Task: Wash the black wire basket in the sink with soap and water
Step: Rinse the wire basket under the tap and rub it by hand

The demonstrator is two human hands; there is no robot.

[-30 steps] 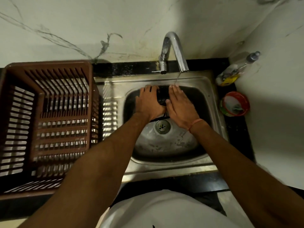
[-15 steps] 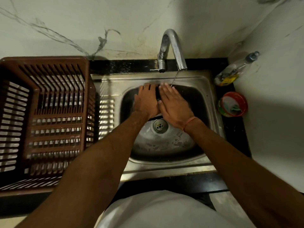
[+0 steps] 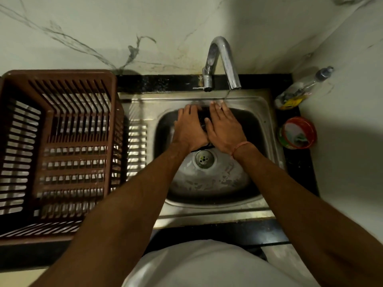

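Black wire basket (image 3: 204, 119) sits at the sink's (image 3: 267, 129) back under the tap (image 3: 222, 63), left hand (image 3: 189, 129) and right hand (image 3: 224, 129) flat on it, so wet wire could slip and splash

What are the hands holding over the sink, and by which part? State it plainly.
Both the left hand and the right hand lie on the black wire basket, one on each side. Their fingers hide the exact grip.
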